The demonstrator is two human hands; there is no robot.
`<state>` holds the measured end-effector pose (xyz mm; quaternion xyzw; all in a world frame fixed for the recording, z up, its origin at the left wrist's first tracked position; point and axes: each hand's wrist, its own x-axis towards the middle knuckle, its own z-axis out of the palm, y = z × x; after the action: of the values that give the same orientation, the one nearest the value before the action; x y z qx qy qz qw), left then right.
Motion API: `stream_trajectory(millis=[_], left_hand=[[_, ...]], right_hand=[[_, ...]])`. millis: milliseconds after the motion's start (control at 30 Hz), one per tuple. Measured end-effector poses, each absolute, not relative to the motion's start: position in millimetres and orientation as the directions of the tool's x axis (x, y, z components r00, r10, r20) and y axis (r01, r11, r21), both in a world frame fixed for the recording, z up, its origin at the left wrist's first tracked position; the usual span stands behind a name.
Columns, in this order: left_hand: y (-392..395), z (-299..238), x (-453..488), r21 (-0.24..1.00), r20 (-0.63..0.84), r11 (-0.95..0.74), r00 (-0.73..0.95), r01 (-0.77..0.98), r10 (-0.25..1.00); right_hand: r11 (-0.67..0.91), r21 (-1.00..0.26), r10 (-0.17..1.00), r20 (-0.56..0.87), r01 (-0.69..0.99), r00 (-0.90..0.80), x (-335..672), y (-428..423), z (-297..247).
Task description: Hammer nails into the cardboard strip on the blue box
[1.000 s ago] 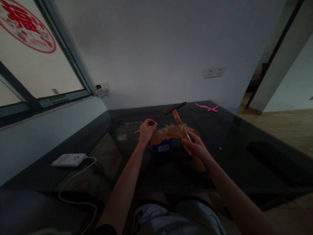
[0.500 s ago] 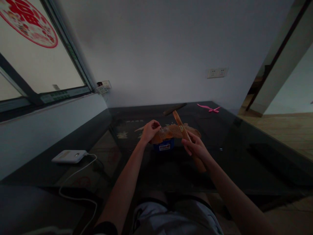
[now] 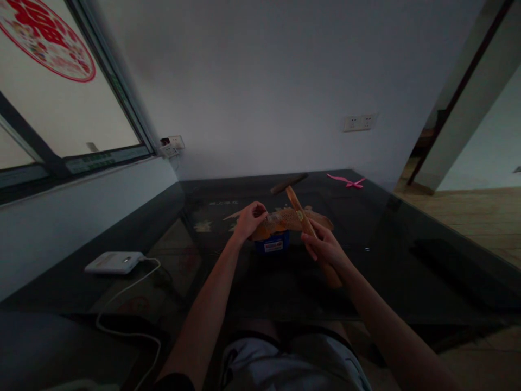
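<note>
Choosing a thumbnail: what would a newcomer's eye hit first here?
Likely the wooden-handled, dark-headed hammer, held in the right hand near centre, across the view of a long, brown, textured piece. Next, the round red-and-white decoration on the window at upper left. Then the thin, bright-pink strip near the dark, glossy table's far right corner.

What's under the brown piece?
A blue tub: its front, with a pale label, shows below the brown piece. The tub's top and anything inside are covered.
</note>
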<state>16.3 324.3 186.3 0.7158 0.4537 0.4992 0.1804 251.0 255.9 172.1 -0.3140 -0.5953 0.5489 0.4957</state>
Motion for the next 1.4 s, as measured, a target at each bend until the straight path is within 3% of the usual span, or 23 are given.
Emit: stream_trajectory(millis=[333, 767, 1400], left_hand=[[330, 179, 14, 0.703, 0.545, -0.522, 0.105, 0.483, 0.832], [323, 183, 14, 0.674, 0.51, -0.453, 0.076, 0.583, 0.857], [323, 181, 12, 0.624, 0.522, -0.459, 0.1, 0.632, 0.847]], right_hand=[[0.213, -0.972, 0.916, 0.164, 0.097, -0.367, 251, 244, 206], [0.31, -0.874, 0.84, 0.068, 0.373, -0.539, 264, 234, 266], [0.316, -0.886, 0.84, 0.096, 0.338, -0.534, 264, 233, 269]])
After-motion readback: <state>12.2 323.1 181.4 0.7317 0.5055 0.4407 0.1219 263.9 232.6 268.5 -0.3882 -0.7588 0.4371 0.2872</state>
